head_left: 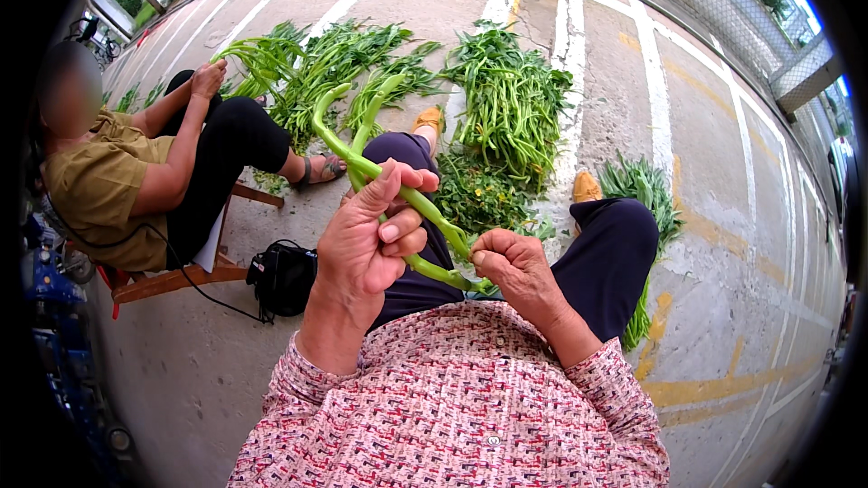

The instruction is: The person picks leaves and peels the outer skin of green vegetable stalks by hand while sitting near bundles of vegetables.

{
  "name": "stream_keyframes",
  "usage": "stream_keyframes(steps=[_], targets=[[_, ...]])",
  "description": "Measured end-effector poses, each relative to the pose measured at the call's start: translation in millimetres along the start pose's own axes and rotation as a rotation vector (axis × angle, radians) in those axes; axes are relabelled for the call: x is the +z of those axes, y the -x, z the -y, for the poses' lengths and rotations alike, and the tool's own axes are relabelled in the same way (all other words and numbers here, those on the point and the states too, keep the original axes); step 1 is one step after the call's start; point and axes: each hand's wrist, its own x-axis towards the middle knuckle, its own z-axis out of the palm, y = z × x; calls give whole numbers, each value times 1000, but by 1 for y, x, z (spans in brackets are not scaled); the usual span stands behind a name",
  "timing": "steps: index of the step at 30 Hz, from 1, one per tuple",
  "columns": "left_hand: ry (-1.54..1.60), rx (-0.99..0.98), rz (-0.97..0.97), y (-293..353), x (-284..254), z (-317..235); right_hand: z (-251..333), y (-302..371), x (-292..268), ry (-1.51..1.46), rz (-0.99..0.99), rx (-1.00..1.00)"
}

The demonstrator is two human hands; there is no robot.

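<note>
Two thick, pale green water spinach stems (374, 110) cross in front of me, leafless along the part I see. My left hand (366, 230) is closed round them near their middle, its thumb pressed along the upper one. Their curved far ends stick out up and to the left. At the lower right ends, my right hand (517, 273) pinches a stem between thumb and fingers; the exact pinch point is partly hidden. Between my feet lies a big bundle of leafy water spinach (506, 95), and nearer to me is a heap of loose trimmed leaves (484, 199).
On my left a person (127, 172) sits on a low wooden chair (185, 282), holding long green stems. More leafy greens (339, 59) lie ahead-left, others (637, 190) by my right foot. A black bag (282, 278) stands beside the chair. A wire fence (723, 4) runs behind.
</note>
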Motion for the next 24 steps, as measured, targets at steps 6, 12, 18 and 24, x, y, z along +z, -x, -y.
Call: stream_keyframes(steps=[6,12,18,24], targets=[[5,-16,-1,-1,0,1,-1,0,1,-168,147,31],[4,-16,-11,-2,1,5,19,-2,-1,189,264,-19],[-12,3,-40,-2,0,4,21,-6,2,555,177,-473],[-12,0,-40,-2,-2,6,22,-6,10,765,123,-545]])
